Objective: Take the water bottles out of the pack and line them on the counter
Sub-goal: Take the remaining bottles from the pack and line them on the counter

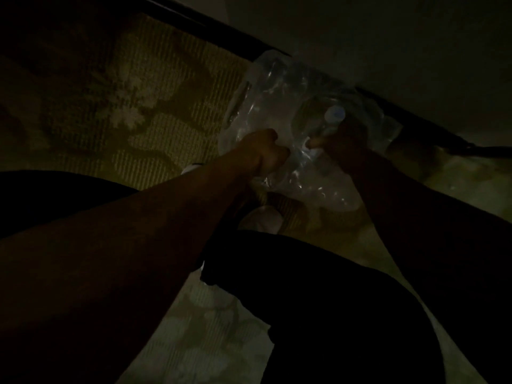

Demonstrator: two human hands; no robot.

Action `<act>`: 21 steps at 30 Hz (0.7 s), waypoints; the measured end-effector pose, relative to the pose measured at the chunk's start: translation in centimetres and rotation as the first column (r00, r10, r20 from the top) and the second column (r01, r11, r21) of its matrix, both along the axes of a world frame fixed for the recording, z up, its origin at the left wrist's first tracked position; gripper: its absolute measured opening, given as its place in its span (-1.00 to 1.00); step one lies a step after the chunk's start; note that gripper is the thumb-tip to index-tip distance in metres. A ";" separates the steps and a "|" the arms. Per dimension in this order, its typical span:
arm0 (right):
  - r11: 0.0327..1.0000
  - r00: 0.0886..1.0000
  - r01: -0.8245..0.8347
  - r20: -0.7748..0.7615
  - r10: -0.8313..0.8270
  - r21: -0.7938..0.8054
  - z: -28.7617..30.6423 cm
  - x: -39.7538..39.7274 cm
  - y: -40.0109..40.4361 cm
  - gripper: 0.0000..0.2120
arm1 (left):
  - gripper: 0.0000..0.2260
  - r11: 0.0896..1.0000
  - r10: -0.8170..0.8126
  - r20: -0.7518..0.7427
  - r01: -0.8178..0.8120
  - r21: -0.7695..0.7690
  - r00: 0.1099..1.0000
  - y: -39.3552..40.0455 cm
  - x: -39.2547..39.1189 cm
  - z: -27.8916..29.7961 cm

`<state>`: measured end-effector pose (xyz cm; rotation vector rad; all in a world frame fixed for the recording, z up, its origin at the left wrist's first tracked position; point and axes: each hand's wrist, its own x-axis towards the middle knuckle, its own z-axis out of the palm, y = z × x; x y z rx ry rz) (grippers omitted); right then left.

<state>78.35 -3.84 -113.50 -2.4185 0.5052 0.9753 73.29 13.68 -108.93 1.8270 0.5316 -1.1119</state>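
While both arms reach down, left hand (266,151) and right hand (340,139) clench the pack (277,106).

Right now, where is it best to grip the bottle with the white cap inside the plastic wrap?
Grip the bottle by its neck, just under the white cap, coming from above: the cap points up through the torn plastic wrap, beside the right hand.

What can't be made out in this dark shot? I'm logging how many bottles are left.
- Bottle count: the crumpled plastic pack and dim light blur its contents in the head view; only one bottle cap is clear.
- Right hand: in shadow, so its grip is unclear.
- Left hand: fingertips are buried in the wrap.
- Counter: not identifiable; everything above the dark edge is unlit.
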 end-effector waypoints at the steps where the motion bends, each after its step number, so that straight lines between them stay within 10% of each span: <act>1: 1.000 1.000 -0.008 0.024 0.008 -0.007 0.5 -0.3 0.1 -0.28 | -0.52 1.000 0.017 0.003 -0.017 0.001 1.000 0.0 -0.1 0.5; 21: 0.966 0.971 0.094 0.192 -0.143 0.242 33.1 -2.4 4.3 -0.31 | -0.54 0.998 -0.066 0.189 0.064 0.017 0.980 0.8 0.8 30.5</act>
